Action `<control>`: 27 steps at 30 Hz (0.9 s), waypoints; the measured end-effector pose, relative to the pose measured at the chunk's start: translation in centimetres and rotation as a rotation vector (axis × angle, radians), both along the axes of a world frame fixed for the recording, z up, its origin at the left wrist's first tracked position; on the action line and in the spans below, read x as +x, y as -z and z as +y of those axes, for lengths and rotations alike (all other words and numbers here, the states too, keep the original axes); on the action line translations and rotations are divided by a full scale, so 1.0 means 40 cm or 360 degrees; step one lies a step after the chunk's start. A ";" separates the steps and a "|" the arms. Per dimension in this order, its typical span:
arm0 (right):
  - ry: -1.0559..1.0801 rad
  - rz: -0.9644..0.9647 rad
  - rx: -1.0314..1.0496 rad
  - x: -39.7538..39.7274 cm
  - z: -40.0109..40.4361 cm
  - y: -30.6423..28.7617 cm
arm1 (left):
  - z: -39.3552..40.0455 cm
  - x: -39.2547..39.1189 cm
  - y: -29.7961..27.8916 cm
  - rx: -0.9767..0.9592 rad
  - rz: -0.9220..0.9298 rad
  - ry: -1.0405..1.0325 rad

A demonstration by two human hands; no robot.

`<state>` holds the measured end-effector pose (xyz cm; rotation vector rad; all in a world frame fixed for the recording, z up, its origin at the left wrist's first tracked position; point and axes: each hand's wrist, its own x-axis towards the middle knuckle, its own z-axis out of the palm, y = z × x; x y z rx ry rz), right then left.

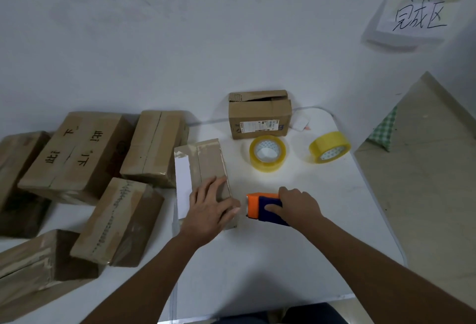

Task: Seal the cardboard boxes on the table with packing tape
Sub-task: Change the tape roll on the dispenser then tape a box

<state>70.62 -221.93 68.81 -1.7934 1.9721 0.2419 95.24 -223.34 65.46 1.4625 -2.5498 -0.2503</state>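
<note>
A long cardboard box (206,161) with a white label lies in the middle of the white table (283,259). My left hand (211,208) rests flat on its near end with the fingers spread. Just right of the box, my right hand (296,205) grips an orange and blue tape dispenser (262,209), whose orange front points at the box's near right corner. A small box (260,117) with loose top flaps stands at the back of the table. Two rolls of yellowish packing tape, one (268,153) in front of that box and one (330,147) further right, sit behind the dispenser.
Several taped cardboard boxes (77,156) crowd the left side, some overlapping. A paper sign (417,18) with handwritten characters hangs on the wall at the upper right. The table's right edge (373,208) borders a beige floor with a green checked cloth (383,130).
</note>
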 end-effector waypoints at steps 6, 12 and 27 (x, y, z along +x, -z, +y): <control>0.0286 0.0113 0.0058 -0.044 -0.052 -0.012 | 0.013 0.005 0.001 -0.0034 0.0010 0.0009; 0.0367 0.0072 -0.0081 -0.045 -0.033 0.074 | 0.005 0.001 -0.001 -0.0085 0.0022 0.0024; 0.0999 -0.2079 0.0464 0.144 0.029 0.053 | 0.004 0.003 -0.009 -0.0042 -0.0049 0.0043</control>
